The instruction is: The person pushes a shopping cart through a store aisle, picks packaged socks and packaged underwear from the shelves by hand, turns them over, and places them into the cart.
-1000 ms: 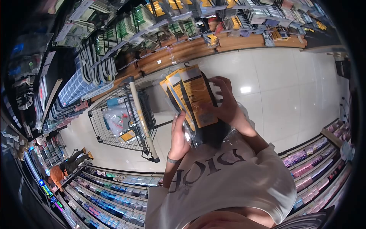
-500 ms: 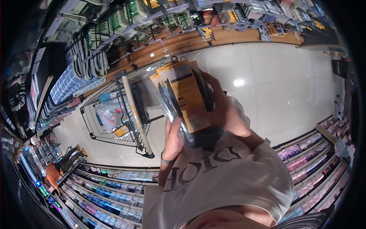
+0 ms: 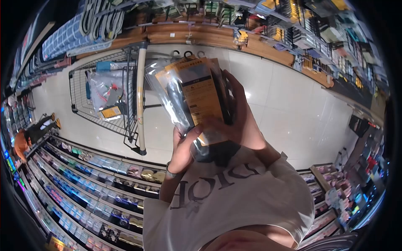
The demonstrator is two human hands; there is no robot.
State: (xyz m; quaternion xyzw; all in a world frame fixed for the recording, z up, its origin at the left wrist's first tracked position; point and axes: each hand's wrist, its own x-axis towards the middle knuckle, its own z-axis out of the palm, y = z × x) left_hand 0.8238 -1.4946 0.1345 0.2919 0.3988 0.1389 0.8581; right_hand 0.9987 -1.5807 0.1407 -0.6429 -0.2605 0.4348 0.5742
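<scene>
Several clear plastic packets with orange-yellow printed cards and dark contents are stacked together in front of my chest. Small black hooks stick out at their top; what the dark contents are I cannot make out. My left hand grips the lower left side of the packets, its thumb on the front. On the right edge, my right hand is wrapped round them, with a finger or thumb lying across the lower part of the front card.
A wire shopping cart stands to the left, holding bagged goods. Shelves of packaged goods run along the lower left. Hanging checked textiles are at upper left. A person in orange is at far left.
My view has turned, so cart and shelves sit further left. My right hand has shifted, with a digit now reaching across the card. Both hands keep hold of the packets.
</scene>
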